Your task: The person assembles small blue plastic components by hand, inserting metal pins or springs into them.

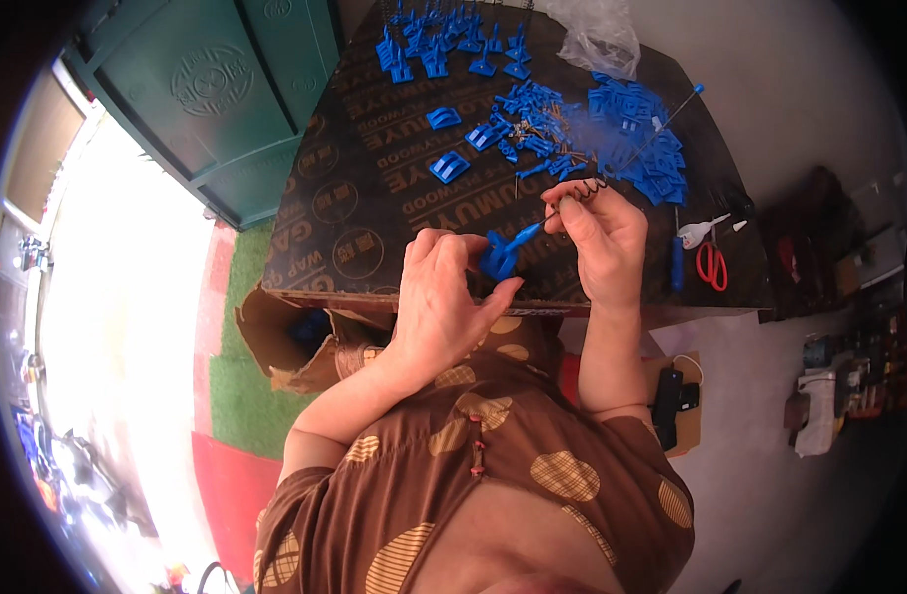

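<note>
Near the front edge of the table, my left hand (pixel 448 292) is closed on a blue plastic part (pixel 497 257), its fingers and thumb around the sides. A narrow blue stem points from this part toward my right hand (pixel 604 238). My right hand pinches a dark coiled wire (pixel 594 188) just beyond the stem. Past the fingers, a thin straight length rises to the far right and ends in a blue tip (pixel 699 89); it looks joined to the coil. Whether the wire sits inside the stem is hard to see.
Small blue pieces and brass-coloured pins (pixel 547 129) lie beyond my hands, beside a heap of flat blue parts (pixel 641 139). Blue pieces with dark wires (pixel 438 45) stand at the back, near a clear plastic bag (pixel 597 35). Red-handled scissors (pixel 712 265) lie right; an open carton (pixel 285 346) sits below left.
</note>
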{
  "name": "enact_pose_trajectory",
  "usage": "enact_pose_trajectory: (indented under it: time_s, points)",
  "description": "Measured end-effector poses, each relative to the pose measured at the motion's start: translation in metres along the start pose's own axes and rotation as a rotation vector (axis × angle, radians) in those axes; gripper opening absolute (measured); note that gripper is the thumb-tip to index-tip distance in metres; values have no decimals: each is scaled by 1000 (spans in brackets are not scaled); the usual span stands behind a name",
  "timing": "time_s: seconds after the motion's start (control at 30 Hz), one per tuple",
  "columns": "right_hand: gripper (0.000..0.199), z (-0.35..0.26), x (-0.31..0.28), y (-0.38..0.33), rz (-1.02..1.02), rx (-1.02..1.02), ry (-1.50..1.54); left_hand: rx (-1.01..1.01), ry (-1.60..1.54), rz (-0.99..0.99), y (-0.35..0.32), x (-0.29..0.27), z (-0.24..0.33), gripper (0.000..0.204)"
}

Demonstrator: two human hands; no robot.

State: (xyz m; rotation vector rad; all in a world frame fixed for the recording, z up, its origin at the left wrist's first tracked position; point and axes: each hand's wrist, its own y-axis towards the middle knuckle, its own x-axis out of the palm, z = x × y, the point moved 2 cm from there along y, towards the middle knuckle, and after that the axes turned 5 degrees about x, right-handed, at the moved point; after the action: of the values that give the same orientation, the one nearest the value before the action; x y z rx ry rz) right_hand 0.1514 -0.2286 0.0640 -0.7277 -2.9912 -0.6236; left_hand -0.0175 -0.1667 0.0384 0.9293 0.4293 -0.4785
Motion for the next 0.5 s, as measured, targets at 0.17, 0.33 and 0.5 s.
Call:
enact_pose_trajectory:
  time_s: [0.17, 0.33, 0.5]
  points:
    - [13, -2, 6, -4, -9, -8, 41, 16, -21, 56, -1, 3, -1, 43]
    - [14, -4, 10, -6, -23, 0, -10, 5, -6, 66, 1, 4, -1, 42]
    - [11, -9, 17, -1, -7, -52, -73, 18, 31, 82, 4, 4, -3, 39]
